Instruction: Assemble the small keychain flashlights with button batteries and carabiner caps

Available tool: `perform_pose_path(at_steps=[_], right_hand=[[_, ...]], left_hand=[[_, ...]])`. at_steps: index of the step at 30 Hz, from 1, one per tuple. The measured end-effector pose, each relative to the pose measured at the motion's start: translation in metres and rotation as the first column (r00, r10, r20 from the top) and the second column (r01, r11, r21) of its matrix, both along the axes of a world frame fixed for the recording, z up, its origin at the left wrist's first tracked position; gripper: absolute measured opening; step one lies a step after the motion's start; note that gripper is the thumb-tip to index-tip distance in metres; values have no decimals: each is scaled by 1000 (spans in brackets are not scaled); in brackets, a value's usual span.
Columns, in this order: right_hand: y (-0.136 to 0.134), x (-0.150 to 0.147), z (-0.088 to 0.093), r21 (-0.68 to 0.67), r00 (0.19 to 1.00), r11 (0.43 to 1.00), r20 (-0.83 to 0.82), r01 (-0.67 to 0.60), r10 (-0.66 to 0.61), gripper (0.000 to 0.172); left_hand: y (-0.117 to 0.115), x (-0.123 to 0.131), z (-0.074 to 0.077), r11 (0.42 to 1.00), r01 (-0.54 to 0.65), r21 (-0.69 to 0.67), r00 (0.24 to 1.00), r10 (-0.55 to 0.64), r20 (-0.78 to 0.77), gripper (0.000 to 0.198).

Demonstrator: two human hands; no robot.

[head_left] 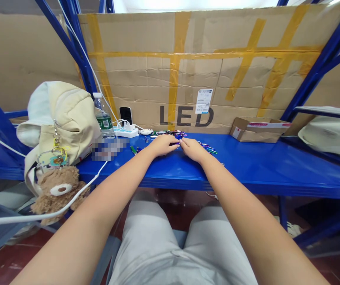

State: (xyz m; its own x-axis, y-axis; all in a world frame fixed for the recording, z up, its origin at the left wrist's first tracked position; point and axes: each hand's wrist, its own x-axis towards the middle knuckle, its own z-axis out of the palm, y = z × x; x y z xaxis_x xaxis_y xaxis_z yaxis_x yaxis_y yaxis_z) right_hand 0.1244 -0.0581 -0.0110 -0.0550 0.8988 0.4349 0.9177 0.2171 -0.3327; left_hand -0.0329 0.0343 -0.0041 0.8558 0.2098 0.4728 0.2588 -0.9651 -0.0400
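Observation:
My left hand and my right hand meet over the blue shelf top. Between their fingertips is a small dark blue piece, pinched from both sides; its kind is too small to make out. Behind the hands lies a pile of small shiny coloured pieces. To the right of my right hand is a loose group of slim purple and green pieces. Left of my left hand, a short green piece lies with a few dark ones. My fingers partly hide the held piece.
An open cardboard box stands at the back right. At the left are a cream bag with a brown plush bear, a water bottle, a phone and a white power strip. A white cable hangs across the front.

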Motion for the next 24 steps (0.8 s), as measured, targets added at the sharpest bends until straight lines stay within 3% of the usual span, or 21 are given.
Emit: perform_pose_path(at_steps=[4,9,16,24], right_hand=[[-3,-2,3,2,1000,1000,5,-2,2,33],[-3,-2,3,-3,998,1000,-50,-29,29,34],[1,1,0,42,969,997,-237,-59,67,37],[2,1,-1,38,959,996,-270,-80,87,38]], left_hand=[[2,1,-1,995,46,-87,998,-43,39,30],[0,1,-1,997,28,-75,998,-24,54,28],[-7,1,4,987,30,-157,979,3,205,26],[-9,0,5,985,60,-159,973,-22,231,24]])
